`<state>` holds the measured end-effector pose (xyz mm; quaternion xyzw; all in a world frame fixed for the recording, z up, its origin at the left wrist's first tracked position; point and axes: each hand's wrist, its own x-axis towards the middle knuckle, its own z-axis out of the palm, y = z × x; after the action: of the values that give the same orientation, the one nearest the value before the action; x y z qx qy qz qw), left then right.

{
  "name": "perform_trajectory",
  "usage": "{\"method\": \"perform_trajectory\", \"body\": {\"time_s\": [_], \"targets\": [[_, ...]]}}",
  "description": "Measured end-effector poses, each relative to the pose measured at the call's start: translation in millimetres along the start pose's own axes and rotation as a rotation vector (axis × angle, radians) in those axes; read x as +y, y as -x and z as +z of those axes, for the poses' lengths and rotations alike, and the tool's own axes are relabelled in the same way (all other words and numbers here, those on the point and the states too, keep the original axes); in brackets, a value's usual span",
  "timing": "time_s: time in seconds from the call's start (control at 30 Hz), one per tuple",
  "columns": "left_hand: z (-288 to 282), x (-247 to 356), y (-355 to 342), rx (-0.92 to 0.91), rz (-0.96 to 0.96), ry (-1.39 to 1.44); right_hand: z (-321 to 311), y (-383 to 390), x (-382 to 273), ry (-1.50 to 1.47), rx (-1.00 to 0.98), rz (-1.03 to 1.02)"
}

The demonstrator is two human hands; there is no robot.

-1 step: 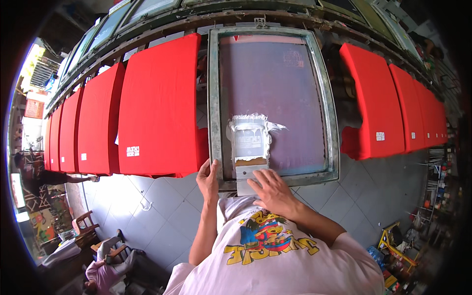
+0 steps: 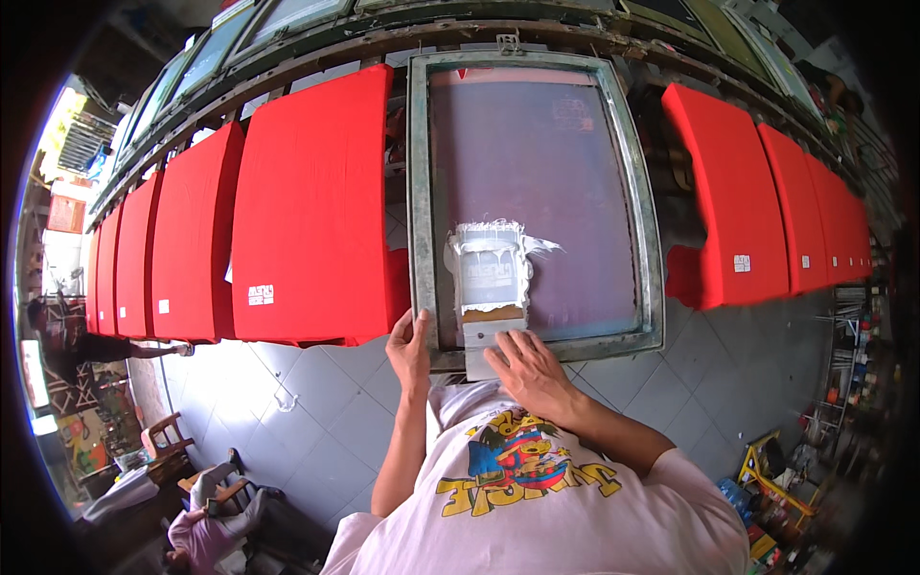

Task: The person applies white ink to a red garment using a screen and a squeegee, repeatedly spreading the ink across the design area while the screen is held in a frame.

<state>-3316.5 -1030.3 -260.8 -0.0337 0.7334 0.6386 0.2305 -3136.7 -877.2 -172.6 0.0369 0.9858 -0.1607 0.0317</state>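
Observation:
A metal-framed printing screen [image 2: 628, 211] lies in front of me with a translucent purplish mesh. My left hand [image 2: 410, 347] is closed on its lower left frame edge. My right hand [image 2: 522, 369] grips a flat grey squeegee [image 2: 479, 353] at the bottom of the screen, fingers bent over its face. Just above the squeegee, thick white ink [image 2: 532, 247] surrounds a pale rectangular patch on the mesh, with a brown strip at its lower end.
Rows of red cloths on boards [image 2: 307, 192] flank the screen, each with a small white print. More frames [image 2: 287, 19] stand behind. People are at the left [image 2: 67, 345] and reclining at lower left [image 2: 206, 527]. A cluttered shelf [image 2: 843, 364] is at the right.

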Motion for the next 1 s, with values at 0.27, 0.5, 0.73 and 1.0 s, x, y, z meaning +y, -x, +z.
{"method": "perform_trajectory", "body": {"time_s": [0.27, 0.5, 0.73, 1.0], "targets": [[-1.3, -0.3, 2.2, -0.041, -0.055, 0.100, -10.2, -41.0, -12.9, 0.107, 0.255, 0.231], [-4.1, 7.2, 2.9, -0.079, -0.052, 0.101, -24.0, -65.6, 9.9, -0.087, 0.327, 0.420], [-4.2, 4.6, -0.8, -0.095, -0.065, 0.114, -7.8, -123.3, 60.3, 0.125, 0.527, 0.344], [-6.4, 2.4, -1.0, -0.090, -0.053, 0.123, -30.4, -85.1, 32.9, -0.032, 0.361, 0.327]]}}
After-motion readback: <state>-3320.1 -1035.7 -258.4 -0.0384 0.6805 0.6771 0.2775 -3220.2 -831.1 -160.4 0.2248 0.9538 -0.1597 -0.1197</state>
